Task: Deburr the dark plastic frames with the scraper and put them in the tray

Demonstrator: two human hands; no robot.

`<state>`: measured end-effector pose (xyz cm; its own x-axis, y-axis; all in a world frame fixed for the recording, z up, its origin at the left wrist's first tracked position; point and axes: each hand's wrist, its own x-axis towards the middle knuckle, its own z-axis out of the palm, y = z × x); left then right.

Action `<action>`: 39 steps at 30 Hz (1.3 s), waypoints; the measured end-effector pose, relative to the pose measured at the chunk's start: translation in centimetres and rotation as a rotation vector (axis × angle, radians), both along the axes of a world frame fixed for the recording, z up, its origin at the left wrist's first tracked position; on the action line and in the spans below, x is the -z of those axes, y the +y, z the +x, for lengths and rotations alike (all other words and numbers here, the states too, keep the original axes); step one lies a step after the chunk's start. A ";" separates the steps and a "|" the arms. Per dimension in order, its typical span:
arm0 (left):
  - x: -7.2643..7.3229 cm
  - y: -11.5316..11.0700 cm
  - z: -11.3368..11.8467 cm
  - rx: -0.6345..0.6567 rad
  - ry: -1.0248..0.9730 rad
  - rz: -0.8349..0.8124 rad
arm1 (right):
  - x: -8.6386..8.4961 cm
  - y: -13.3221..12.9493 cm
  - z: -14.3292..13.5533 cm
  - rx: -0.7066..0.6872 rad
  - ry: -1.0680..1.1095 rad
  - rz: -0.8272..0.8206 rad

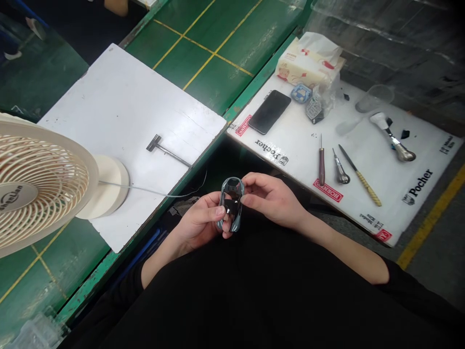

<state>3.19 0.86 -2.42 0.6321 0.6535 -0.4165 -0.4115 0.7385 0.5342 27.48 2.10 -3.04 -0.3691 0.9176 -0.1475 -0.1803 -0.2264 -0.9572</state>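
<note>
A small grey-blue toy car body [235, 184] with dark window openings is held between both hands, close to my torso and off the table edge. My left hand [205, 215] grips its left side, thumb on top near the black middle part and fingers underneath. On the other side, my right hand [271, 196] pinches the upper right edge with thumb and fingertips. The underside of the car body is hidden from view.
A beige fan [47, 189] stands left on a white board [138, 106] with a T-shaped metal piece [169, 151]. On the right board lie a phone [269, 112], an awl [321, 165], a short screwdriver [340, 167], a file [359, 174], a tissue pack [307, 60] and a plastic cup [374, 99].
</note>
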 end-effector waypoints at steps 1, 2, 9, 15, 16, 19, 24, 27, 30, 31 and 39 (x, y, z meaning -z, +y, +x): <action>0.0 0.0 0.0 0.005 0.008 0.005 | -0.2 0.0 0.0 -0.004 0.048 -0.049; -0.1 0.0 0.0 0.009 0.017 0.010 | -0.4 0.0 0.0 -0.001 0.083 -0.091; -0.4 0.3 0.0 0.002 0.113 0.038 | -1.6 0.1 0.2 0.002 0.025 -0.197; -0.4 0.4 -0.6 -0.030 0.144 0.061 | -1.9 0.1 1.0 -0.065 -0.003 -0.241; -0.5 0.4 -0.7 -0.021 0.138 0.061 | -1.9 0.0 1.1 -0.085 0.007 -0.254; -0.6 0.4 -0.7 -0.012 0.128 0.063 | -1.9 -0.1 1.1 -0.108 0.030 -0.259; -0.7 0.6 -0.4 -0.059 0.096 0.057 | -1.6 -0.4 0.7 -0.034 -0.098 -0.070; -0.7 0.6 -0.4 -0.065 0.077 0.035 | -1.0 -0.5 0.4 0.056 -0.304 0.141; -0.6 0.6 -0.3 -0.060 0.072 0.020 | -0.6 -0.5 0.3 0.101 -0.363 0.246; -0.6 0.6 -0.3 -0.059 0.069 0.018 | -0.5 -0.5 0.3 0.107 -0.367 0.271; -0.4 0.6 0.0 -0.072 0.075 -0.017 | -0.7 -0.3 0.5 0.066 -0.140 -0.019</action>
<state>3.18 1.44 -1.97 0.5507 0.6885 -0.4720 -0.4231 0.7176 0.5532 27.93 1.77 -2.33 -0.2825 0.9359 -0.2106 -0.0604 -0.2365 -0.9698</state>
